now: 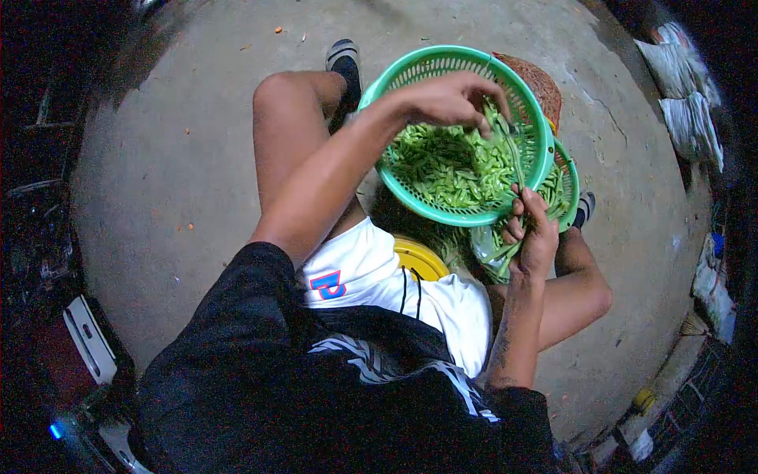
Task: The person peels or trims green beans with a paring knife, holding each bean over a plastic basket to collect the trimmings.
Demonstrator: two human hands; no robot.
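Note:
My left hand (454, 101) is over the large green plastic basket (430, 212), its bent fingers closed at the upper end of a long green bean (517, 158); they are slightly blurred. Lower down, my right hand (534, 229) grips the bean's other end beside the basket's rim. Short cut green pieces (454, 170) fill much of the basket. Past its right edge, a second green basket (574, 178) holds longer green beans (553, 189). More long pieces hang below my right fist, by a clear plastic bag (483, 243).
Between my legs is a round yellow object (422, 257), partly hidden by my shorts. A reddish-brown woven item (537, 83) lies behind the baskets. White sacks (687, 103) line the right side of the concrete floor (189, 158), which has small orange scraps on it.

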